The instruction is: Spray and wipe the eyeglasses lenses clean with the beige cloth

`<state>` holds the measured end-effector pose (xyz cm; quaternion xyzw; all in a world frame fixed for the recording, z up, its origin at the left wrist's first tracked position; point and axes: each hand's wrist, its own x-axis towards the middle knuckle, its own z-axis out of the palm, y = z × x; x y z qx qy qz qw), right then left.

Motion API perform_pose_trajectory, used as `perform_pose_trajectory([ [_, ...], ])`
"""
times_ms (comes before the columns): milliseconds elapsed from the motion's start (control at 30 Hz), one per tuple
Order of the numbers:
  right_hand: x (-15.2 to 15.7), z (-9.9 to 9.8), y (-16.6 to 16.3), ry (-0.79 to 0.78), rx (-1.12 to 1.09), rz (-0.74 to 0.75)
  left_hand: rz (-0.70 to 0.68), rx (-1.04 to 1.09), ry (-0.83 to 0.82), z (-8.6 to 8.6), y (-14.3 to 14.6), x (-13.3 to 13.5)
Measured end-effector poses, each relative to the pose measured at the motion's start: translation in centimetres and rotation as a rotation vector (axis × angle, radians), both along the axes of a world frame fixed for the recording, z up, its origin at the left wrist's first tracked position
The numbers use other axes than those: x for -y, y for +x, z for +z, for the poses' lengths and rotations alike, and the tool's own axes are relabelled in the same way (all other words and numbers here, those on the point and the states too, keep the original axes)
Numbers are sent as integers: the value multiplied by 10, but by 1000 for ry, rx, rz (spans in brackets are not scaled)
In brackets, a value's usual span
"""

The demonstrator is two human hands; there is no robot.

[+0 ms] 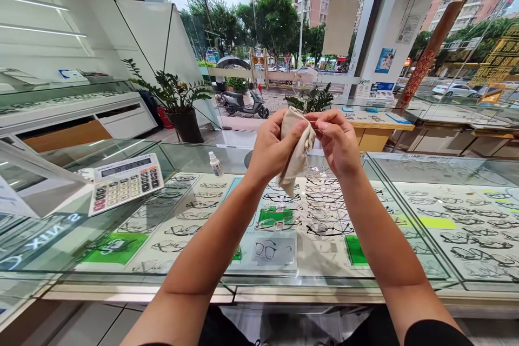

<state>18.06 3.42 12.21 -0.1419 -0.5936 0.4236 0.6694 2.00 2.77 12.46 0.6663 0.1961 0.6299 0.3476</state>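
Above the glass counter, my left hand [271, 146] is closed around a beige cleaning cloth [295, 143], its thumb pressed onto the folds. The zigzag lower edge of the cloth hangs down below my fingers. Close beside it on the right, my right hand [338, 140] pinches with thumb and fingertips at the cloth's edge. Something thin seems to lie between those fingertips, too small to make out. Whatever the cloth wraps, if anything, is hidden. Beneath both hands, rows of eyeglasses [328, 228] lie inside the glass display case [324, 275].
A small white spray bottle [215, 164] stands on the counter left of my hands. Farther left sits a tilted calculator [126, 181]. A second display case [478, 275] with more glasses adjoins on the right. Potted plants [184, 124] stand beyond the counter, before the window.
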Motion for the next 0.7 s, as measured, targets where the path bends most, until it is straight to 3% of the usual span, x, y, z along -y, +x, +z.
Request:
perform_pose_trajectory([
  [300,-6,-5,1,124,101,-151,-1,-2,-12,4,-4,4],
  [467,-2,-4,0,230,127,-230,93,5,57,8,-5,11],
  [700,4,-6,-1,413,251,-568,135,-40,68,5,-3,11],
])
